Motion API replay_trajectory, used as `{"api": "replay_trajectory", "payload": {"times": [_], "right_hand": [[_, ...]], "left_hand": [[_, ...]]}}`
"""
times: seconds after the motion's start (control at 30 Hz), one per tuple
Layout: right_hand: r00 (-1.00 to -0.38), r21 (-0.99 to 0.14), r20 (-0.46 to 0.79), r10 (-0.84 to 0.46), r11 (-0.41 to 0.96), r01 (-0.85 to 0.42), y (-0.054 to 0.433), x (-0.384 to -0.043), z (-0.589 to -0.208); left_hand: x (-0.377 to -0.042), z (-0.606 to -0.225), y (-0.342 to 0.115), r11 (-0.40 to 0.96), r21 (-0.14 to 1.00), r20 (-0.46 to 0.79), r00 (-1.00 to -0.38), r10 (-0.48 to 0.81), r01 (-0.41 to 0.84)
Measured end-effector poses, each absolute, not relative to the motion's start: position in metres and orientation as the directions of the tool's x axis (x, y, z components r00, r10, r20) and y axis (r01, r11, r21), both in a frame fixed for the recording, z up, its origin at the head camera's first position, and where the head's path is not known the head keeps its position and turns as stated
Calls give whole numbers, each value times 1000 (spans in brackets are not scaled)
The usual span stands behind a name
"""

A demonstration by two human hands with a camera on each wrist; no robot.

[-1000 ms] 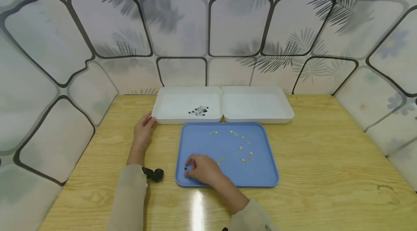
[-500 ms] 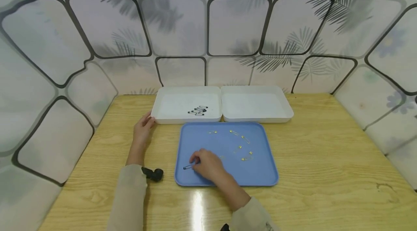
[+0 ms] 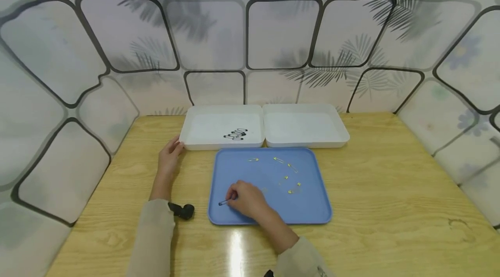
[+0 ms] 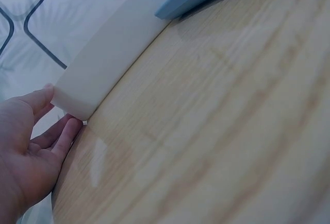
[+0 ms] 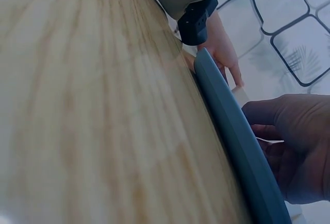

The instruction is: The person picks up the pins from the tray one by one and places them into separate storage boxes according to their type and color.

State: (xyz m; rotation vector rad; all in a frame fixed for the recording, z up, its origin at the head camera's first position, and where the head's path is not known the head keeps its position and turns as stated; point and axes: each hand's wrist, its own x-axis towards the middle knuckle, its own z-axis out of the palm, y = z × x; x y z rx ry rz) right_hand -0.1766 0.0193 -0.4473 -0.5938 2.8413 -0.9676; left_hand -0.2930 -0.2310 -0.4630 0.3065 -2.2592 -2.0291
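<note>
In the head view, my right hand (image 3: pixel 248 201) pinches a black safety pin (image 3: pixel 222 202) over the lower left of the blue tray (image 3: pixel 308 212). The pin's black end sticks out left of the fingertips. Several gold safety pins (image 3: pixel 279 160) lie scattered across that tray, one partly hidden beside my hand. My left hand (image 3: pixel 168 162) holds the near left corner of the left white tray (image 3: pixel 207 118), thumb and fingers on either side of it in the left wrist view. A small pile of black safety pins (image 3: pixel 236 134) lies in this white tray. The right wrist view hides the pinched pin.
A second white tray (image 3: pixel 304 123) stands right against the first, both just behind the blue tray. A black wrist device (image 3: pixel 182 211) juts from the left sleeve. The wooden table (image 3: pixel 390 190) meets a patterned backdrop (image 3: pixel 215 29) at the back and sides.
My right hand has drawn slightly right from the tray's left side, with more of the black safety pin showing. My left hand stays at the white tray's corner.
</note>
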Motion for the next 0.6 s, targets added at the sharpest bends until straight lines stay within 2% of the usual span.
{"api": "replay_trajectory", "payload": {"times": [0.6], "right_hand": [[-918, -605, 49, -394, 720, -341, 18, -177, -449]], "left_hand": [[-292, -466, -230, 77, 993, -71, -973, -219, -90]]}}
